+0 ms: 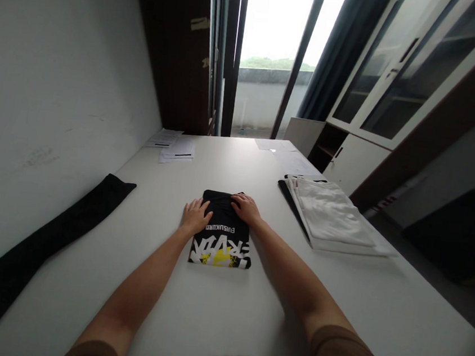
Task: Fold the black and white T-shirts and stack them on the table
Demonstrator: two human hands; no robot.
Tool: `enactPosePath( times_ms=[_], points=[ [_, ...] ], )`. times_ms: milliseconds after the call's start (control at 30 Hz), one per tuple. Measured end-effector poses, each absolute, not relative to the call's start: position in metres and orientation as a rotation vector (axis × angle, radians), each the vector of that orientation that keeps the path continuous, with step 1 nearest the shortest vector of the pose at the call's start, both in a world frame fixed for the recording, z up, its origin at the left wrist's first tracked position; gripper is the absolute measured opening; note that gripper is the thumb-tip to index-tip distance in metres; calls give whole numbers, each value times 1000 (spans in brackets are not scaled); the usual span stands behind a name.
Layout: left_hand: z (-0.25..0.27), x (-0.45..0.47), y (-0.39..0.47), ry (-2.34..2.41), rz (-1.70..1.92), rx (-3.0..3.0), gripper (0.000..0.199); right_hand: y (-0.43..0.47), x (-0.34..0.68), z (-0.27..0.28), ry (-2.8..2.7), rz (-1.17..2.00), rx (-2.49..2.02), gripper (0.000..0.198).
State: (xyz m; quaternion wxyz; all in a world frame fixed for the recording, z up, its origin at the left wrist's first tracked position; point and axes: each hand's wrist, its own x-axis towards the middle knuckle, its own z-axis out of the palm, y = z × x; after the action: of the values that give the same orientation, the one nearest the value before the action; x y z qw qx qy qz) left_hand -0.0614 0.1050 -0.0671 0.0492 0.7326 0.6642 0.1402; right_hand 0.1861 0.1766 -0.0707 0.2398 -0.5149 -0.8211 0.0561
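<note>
A black T-shirt [221,213] with white lettering and a yellow patch in its print lies folded into a neat rectangle on the white table [206,316]. My left hand [195,217] rests flat at its left edge, fingers spread, partly on the cloth and partly beside it. On the upper right corner lies my right hand [247,208], its fingers stretched out over the fabric. Neither hand grips the shirt.
A stack of folded white and black clothes [331,213] sits on the right side of the table. Long black cloth [58,227] lies along the left wall. Paper sheets [179,148] are at the far left, with more papers [292,162] at the far right. A cabinet [358,162] stands beyond.
</note>
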Motion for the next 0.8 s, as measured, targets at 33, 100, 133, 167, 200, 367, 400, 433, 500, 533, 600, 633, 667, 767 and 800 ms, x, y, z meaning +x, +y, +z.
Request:
enactPosePath(
  times_ms=[33,100,133,167,200,367,400,433,500,533,600,633,667,767,800],
  points=[
    [-67,-61,105,2020,442,2239,55,176,186,-71,-2247,159,-1428,39],
    [-66,-61,104,2011,471,2249,54,176,185,-71,-2237,160,-1484,41],
    [-65,-61,104,2008,484,2251,53,176,184,-71,-2230,160,-1521,42],
    [-64,-61,104,2004,497,2252,53,176,184,-71,-2222,159,-1564,43],
    [-64,-61,104,1998,512,2254,52,176,183,-71,-2210,156,-1610,44],
    [-60,-62,105,1886,593,2322,42,175,183,-71,-2047,38,-1805,48],
    [-59,-62,105,1855,600,2338,42,175,184,-71,-2011,11,-1822,48],
    [-58,-62,105,1830,607,2351,41,175,185,-71,-1986,-1,-1830,48],
    [-55,-61,103,1799,632,2370,40,175,187,-72,-1967,12,-1824,46],
    [-54,-61,102,1792,649,2377,38,175,187,-72,-1965,30,-1812,46],
    [-51,-60,100,1794,681,2381,35,176,188,-72,-1973,68,-1767,44],
    [-49,-60,100,1800,689,2376,33,176,188,-72,-1984,85,-1738,43],
    [-47,-60,99,1809,691,2366,31,176,188,-72,-1996,100,-1713,42],
    [-44,-60,101,1871,661,2294,26,175,188,-70,-2042,131,-1662,40],
    [-43,-60,101,1900,640,2262,27,175,188,-68,-2060,135,-1645,39]
  ],
)
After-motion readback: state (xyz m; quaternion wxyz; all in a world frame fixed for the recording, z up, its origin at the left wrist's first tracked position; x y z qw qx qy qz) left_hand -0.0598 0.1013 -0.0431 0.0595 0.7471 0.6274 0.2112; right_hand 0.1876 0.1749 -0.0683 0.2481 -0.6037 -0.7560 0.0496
